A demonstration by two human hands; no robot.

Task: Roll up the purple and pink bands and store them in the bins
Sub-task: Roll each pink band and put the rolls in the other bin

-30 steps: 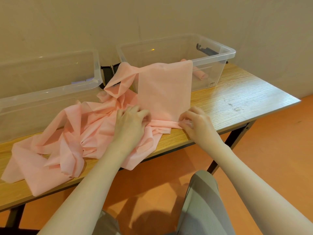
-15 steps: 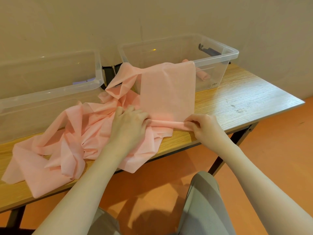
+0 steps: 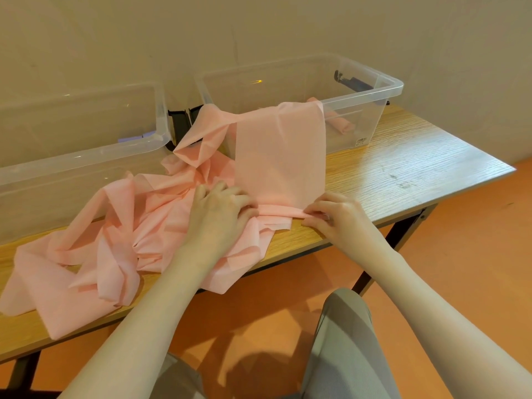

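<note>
A long pink band [image 3: 280,156] hangs flat over the front rim of the right clear bin [image 3: 385,90] and down onto the wooden table [image 3: 403,168]. Its near end is turned into a thin roll [image 3: 277,211] lying across the table. My left hand [image 3: 221,210] pinches the roll's left end and my right hand [image 3: 334,216] pinches its right end. The rest of the band lies in a crumpled heap [image 3: 95,249] to the left. A rolled pink band [image 3: 341,123] lies inside the right bin.
A second clear bin [image 3: 83,151] stands at the back left with something pale purple [image 3: 131,137] inside. Black latches [image 3: 181,122] sit between the bins. The table's front edge runs just under my hands; orange floor and my grey-trousered knees are below.
The band's near end has been turned over into a thin roll. Both hands have stayed at its ends, fingers working the roll slightly away from me.
</note>
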